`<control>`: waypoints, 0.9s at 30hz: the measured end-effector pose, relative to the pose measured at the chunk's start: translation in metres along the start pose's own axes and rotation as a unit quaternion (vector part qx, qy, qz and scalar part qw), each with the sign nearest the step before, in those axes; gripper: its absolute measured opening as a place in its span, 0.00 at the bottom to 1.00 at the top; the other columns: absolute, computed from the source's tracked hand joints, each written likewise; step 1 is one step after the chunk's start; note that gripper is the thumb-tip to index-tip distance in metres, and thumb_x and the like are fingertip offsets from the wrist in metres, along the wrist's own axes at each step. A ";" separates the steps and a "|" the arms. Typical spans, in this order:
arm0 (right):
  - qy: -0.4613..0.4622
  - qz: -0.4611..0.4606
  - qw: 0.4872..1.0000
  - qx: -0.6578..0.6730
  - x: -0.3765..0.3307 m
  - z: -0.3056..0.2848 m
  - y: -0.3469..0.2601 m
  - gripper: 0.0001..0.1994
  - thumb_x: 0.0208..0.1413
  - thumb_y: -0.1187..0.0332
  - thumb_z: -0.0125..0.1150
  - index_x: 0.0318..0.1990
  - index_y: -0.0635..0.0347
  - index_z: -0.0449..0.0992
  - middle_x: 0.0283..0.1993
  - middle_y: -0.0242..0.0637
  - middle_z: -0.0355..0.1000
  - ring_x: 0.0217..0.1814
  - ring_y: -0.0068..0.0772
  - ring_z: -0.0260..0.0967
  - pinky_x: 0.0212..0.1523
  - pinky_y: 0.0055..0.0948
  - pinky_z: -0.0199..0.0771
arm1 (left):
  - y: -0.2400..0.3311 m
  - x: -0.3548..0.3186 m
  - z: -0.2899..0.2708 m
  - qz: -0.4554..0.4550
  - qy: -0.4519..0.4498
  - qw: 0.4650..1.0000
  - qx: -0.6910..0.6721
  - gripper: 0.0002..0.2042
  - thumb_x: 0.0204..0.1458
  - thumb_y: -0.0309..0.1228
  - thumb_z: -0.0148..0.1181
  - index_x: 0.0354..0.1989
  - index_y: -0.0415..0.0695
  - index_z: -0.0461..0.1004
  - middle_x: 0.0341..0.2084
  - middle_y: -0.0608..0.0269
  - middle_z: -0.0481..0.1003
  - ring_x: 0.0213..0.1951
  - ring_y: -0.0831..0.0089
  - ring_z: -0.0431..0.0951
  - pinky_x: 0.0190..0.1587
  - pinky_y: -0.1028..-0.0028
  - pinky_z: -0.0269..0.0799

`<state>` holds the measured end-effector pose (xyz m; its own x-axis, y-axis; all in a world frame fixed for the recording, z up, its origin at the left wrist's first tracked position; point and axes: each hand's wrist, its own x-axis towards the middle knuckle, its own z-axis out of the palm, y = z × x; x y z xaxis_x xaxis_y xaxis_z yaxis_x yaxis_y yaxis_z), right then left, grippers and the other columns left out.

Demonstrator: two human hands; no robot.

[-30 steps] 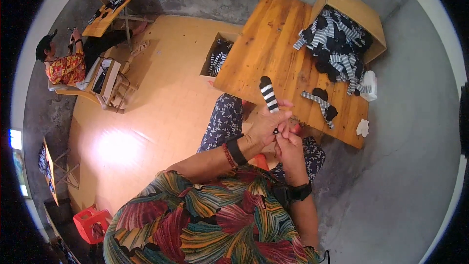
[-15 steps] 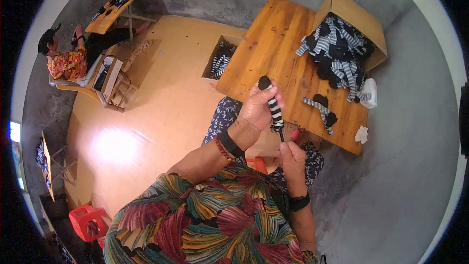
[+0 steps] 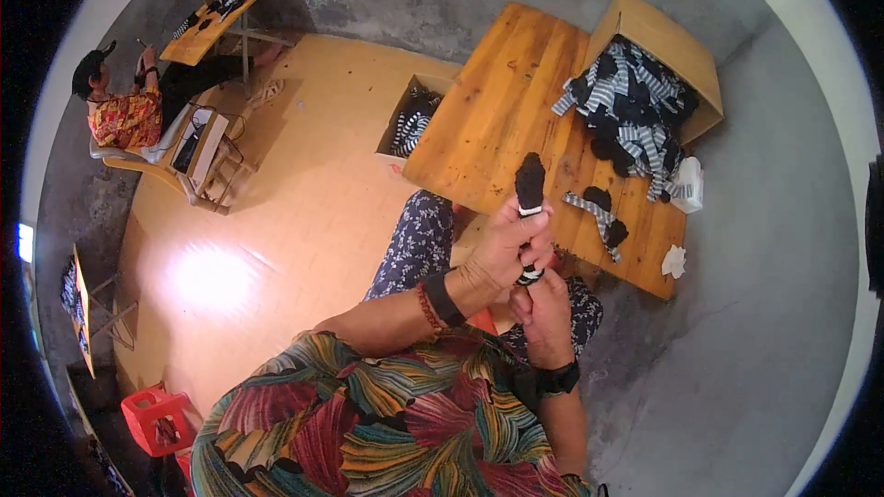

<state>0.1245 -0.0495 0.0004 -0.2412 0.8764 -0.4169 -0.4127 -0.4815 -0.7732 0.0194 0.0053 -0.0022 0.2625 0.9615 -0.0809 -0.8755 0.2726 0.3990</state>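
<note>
A black-and-white striped knitted sock (image 3: pixel 529 186), its black end pointing up and away, stands tilted over the near edge of the table. My left hand (image 3: pixel 511 244) is closed around its middle, hiding most of the stripes. A short striped part shows below those fingers. Just beneath, my right hand (image 3: pixel 545 302) is closed close to the sock's lower end, nearly touching my left hand. The thin dark rod that it grips is hidden by the fingers now. Two loose grey-striped and black socks (image 3: pixel 597 213) lie on the table right of my hands.
The wooden table (image 3: pixel 497 101) bears a tipped cardboard box (image 3: pixel 704 64) spilling a sock pile (image 3: pixel 635 101). A white packet (image 3: pixel 688 186) and crumpled tissue (image 3: pixel 674 261) lie at its right. An open box (image 3: pixel 396 133) stands left on the floor. A co-worker (image 3: pixel 127 115) sits far left.
My right hand has moved up from the exposed rod to the sock's lower end. The sock's black end now reaches farther out, and my left hand has shifted slightly right and down.
</note>
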 end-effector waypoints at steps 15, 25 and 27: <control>0.032 -0.110 0.960 -0.256 -0.001 -0.028 0.017 0.10 0.56 0.65 0.48 0.26 0.59 0.67 0.14 0.22 0.54 0.15 0.12 0.48 0.15 0.15 0.47 | 0.034 0.019 0.000 0.064 -0.054 0.996 0.001 0.14 0.53 0.41 0.48 0.38 0.43 0.64 0.18 0.63 0.67 0.14 0.76 0.63 0.19 0.74 0.66; -0.046 0.046 0.991 0.120 -0.013 0.006 -0.005 0.09 0.56 0.65 0.48 0.28 0.59 0.66 0.12 0.24 0.53 0.11 0.15 0.47 0.12 0.17 0.45 | 0.011 -0.002 0.024 0.047 -0.027 0.997 0.053 0.20 0.56 0.48 0.39 0.41 0.42 0.64 0.13 0.64 0.66 0.09 0.79 0.57 0.14 0.76 0.59; -0.059 0.049 0.992 0.100 -0.014 0.006 -0.008 0.09 0.56 0.66 0.47 0.27 0.59 0.66 0.12 0.24 0.53 0.10 0.15 0.47 0.12 0.17 0.45 | 0.014 -0.004 0.022 0.030 -0.047 0.998 0.014 0.21 0.56 0.48 0.39 0.41 0.41 0.64 0.14 0.63 0.67 0.10 0.78 0.59 0.15 0.76 0.60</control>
<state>0.1256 -0.0584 0.0156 -0.3852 0.8233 -0.4169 -0.5454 -0.5675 -0.6168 0.0147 0.0047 0.0236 0.2471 0.9685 0.0296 -0.8798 0.2115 0.4257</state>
